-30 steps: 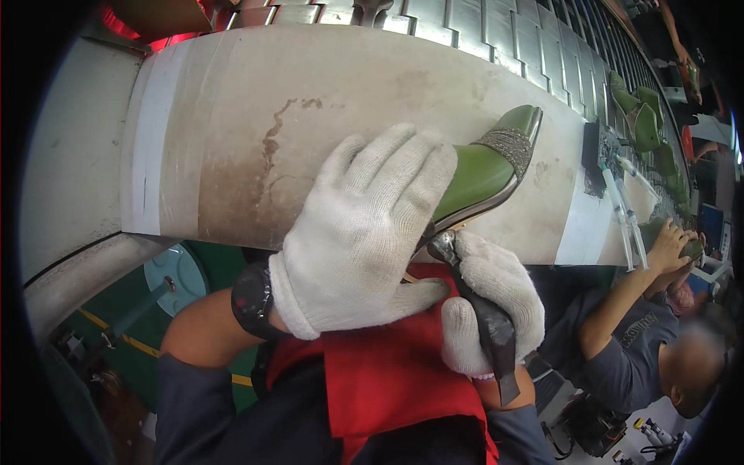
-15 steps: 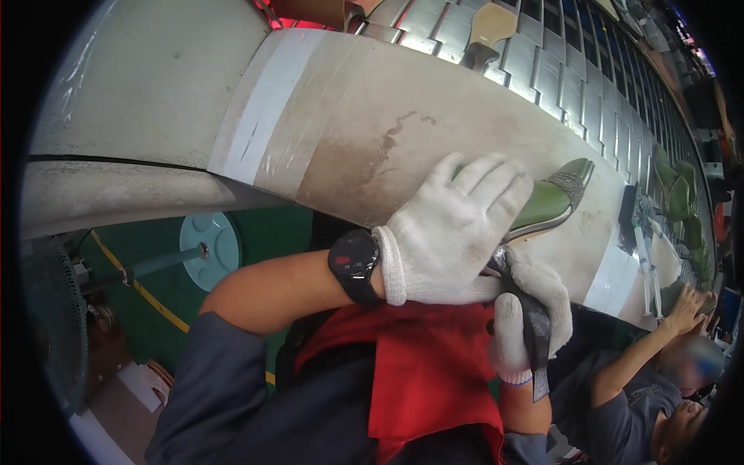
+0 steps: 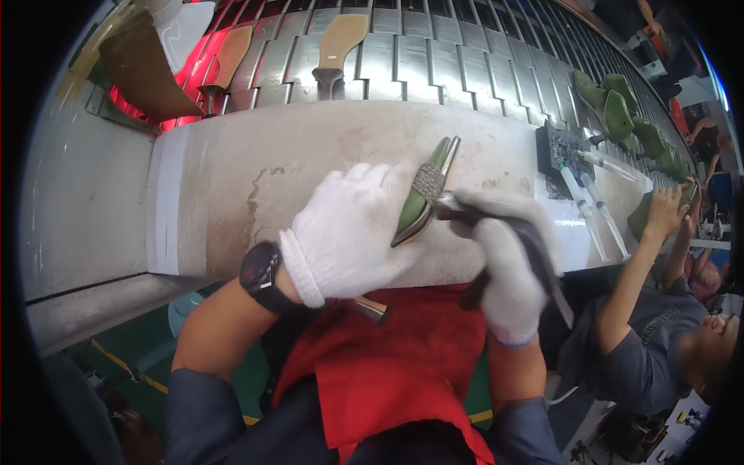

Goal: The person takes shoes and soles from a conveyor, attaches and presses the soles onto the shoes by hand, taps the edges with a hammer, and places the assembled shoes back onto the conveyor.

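Observation:
A green high-heeled shoe (image 3: 414,211) with a grey textured band across its front lies at the work table's near side, its toe pointing away from me. My left hand (image 3: 353,225), in a white knitted glove, is closed over the shoe's back part and hides much of it. The heel (image 3: 370,310) sticks out below that hand. My right hand (image 3: 515,263), gloved too, grips dark-handled pincers (image 3: 542,267). Their metal head is at the sole edge beside the band; whether the jaws bite the edge I cannot tell.
Behind the table (image 3: 225,163) runs a slatted metal conveyor (image 3: 426,62) carrying tan soles (image 3: 343,43). At the right lie syringes (image 3: 577,194) by a dark box (image 3: 552,147). Several green shoes (image 3: 618,116) stand farther right, near a co-worker's hands (image 3: 666,209).
The view has shifted to the right. The shoe has turned so its toe points farther away from me. My right hand has brought the pincers' head up to the sole edge near the band.

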`<action>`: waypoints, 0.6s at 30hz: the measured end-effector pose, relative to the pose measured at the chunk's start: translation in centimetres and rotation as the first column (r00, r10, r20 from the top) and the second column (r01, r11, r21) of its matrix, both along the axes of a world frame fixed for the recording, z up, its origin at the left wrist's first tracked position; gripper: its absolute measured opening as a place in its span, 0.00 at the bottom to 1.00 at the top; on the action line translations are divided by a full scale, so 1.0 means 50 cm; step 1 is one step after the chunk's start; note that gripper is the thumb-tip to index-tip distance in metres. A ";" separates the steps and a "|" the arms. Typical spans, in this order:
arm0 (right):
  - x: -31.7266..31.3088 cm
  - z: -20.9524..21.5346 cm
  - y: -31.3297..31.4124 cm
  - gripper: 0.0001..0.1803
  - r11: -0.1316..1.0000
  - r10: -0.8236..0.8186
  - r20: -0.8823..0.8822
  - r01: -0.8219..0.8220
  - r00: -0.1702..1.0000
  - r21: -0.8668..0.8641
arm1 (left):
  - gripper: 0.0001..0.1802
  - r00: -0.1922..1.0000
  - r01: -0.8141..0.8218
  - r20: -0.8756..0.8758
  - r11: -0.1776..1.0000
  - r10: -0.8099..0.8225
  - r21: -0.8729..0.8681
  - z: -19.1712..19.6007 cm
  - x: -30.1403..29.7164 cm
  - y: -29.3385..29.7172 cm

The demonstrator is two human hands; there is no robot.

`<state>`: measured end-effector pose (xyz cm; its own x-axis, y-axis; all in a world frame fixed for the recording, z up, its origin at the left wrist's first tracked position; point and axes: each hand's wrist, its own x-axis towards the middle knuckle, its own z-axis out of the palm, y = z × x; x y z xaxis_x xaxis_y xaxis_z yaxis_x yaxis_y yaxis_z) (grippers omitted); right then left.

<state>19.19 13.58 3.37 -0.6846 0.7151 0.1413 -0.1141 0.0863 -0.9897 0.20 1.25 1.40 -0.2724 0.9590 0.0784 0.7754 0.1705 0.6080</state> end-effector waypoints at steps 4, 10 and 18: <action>-0.057 0.006 0.054 0.10 0.998 0.008 -0.042 -0.011 0.999 -0.063 | 0.47 1.000 -0.004 0.023 1.000 0.005 -0.023 0.018 0.002 0.009; -0.127 -0.029 0.185 0.08 0.823 -0.146 0.042 0.097 0.988 0.559 | 0.48 0.998 0.015 -0.056 0.997 -0.011 0.081 0.008 0.005 0.006; 0.007 0.134 0.000 0.22 0.379 0.196 0.104 -0.173 0.975 0.909 | 0.47 0.998 -0.068 -0.010 0.996 0.069 0.063 -0.006 0.006 -0.020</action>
<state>19.54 13.57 10.07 -0.7717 0.0088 0.6360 -0.2637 0.9055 -0.3324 0.53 0.24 1.12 -0.3357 0.9314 0.1410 0.7708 0.1856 0.6094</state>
